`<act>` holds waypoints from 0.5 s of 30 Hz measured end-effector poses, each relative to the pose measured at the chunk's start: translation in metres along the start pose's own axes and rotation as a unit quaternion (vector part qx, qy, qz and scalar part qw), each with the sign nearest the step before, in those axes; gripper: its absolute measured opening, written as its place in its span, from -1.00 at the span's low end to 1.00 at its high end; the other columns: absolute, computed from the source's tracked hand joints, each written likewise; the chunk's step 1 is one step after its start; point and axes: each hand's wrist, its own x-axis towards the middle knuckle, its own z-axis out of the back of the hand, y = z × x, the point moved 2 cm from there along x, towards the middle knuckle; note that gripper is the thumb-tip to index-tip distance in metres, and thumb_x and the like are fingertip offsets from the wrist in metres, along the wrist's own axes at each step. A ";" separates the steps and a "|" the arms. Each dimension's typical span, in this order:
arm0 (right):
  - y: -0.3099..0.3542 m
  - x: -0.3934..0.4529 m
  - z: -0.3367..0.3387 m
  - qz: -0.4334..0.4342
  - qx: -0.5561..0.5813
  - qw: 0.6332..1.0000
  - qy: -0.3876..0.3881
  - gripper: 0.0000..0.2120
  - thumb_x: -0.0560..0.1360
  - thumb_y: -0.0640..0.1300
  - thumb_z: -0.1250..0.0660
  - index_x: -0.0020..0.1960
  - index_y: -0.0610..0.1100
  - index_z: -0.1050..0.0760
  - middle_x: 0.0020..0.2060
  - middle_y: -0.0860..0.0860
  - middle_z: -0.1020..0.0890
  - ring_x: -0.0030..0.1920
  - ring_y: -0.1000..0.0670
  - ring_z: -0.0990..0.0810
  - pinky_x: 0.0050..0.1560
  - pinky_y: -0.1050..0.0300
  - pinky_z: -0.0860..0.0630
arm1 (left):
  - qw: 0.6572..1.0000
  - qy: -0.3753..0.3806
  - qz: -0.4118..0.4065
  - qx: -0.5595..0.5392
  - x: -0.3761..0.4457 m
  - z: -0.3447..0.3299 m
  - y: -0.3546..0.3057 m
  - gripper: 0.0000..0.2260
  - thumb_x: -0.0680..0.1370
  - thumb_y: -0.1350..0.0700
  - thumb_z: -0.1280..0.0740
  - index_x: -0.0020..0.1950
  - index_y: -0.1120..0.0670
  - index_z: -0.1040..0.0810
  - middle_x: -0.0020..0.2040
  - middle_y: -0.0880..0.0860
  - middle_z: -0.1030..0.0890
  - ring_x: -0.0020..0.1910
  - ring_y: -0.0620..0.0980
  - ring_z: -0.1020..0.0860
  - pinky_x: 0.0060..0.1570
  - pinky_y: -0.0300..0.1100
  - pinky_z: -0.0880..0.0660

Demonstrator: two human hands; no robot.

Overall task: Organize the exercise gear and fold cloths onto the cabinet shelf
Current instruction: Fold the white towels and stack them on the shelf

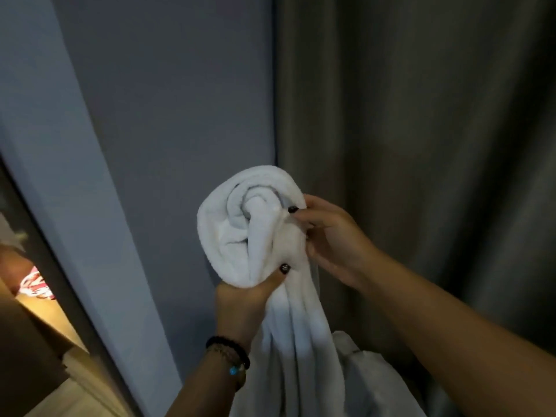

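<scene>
A white fluffy towel point(240, 236) is held up in front of me, its upper end wound into a loose roll and the rest hanging down in long folds. My left hand point(240, 305), with dark bead bracelets on the wrist, grips the roll from below, thumb pressed on the cloth. My right hand point(328, 236) pinches the roll's right side with its fingertips. The towel's lower end runs out of view at the bottom.
A grey cabinet door or panel point(168, 100) stands straight ahead. A dark grey-brown curtain point(421, 145) hangs on the right. At the left, a lit wooden shelf point(45, 314) shows inside the cabinet with a red-and-white item point(33, 284) on it.
</scene>
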 end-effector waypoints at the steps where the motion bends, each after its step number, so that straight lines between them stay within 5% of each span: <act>1: -0.003 0.001 0.000 -0.001 -0.010 1.000 0.003 -0.64 0.51 -0.38 -0.21 0.29 -0.27 -0.46 0.06 -0.23 -0.62 0.05 -0.14 -0.61 0.19 -0.12 -0.50 | 1.000 -0.015 0.002 -0.012 0.001 0.004 0.001 -0.53 0.08 -0.11 -0.63 -0.05 -0.15 -0.65 -0.06 -0.17 -0.70 -0.05 -0.16 -0.66 -0.07 -0.15 -0.60; 5: -0.034 -0.004 0.006 -0.017 -0.093 0.995 -0.013 -0.59 0.49 -0.33 -0.32 0.31 -0.14 -0.45 0.10 -0.06 -0.64 0.09 -0.04 -0.63 0.16 0.01 -0.55 | 0.999 -0.025 0.004 -0.035 -0.001 0.011 -0.003 -0.58 0.17 -0.08 -0.62 -0.01 -0.19 -0.62 -0.02 -0.22 -0.68 -0.05 -0.23 -0.64 -0.15 -0.31 -0.58; 9: -0.069 -0.020 0.011 -0.001 -0.209 0.978 -0.004 -0.66 0.47 -0.20 -0.41 0.19 0.04 -0.45 0.07 0.11 -0.59 0.05 0.13 -0.61 0.03 0.23 -0.59 | 0.995 -0.049 0.042 -0.073 -0.013 0.020 -0.012 -0.41 0.20 -0.09 -0.62 0.19 -0.06 -0.60 0.06 -0.09 -0.69 0.03 -0.08 -0.66 0.05 -0.05 -0.59; 15: -0.123 -0.045 0.011 -0.093 -0.158 0.983 0.014 -0.75 0.47 0.02 -0.39 0.13 0.17 -0.46 -0.04 0.18 -0.63 -0.12 0.21 -0.64 -0.29 0.39 -0.51 | 0.982 -0.155 0.059 -0.094 -0.045 0.039 -0.016 -0.36 0.09 -0.03 -0.62 0.14 0.03 -0.62 -0.01 -0.03 -0.71 -0.07 -0.05 -0.68 -0.10 -0.10 -0.64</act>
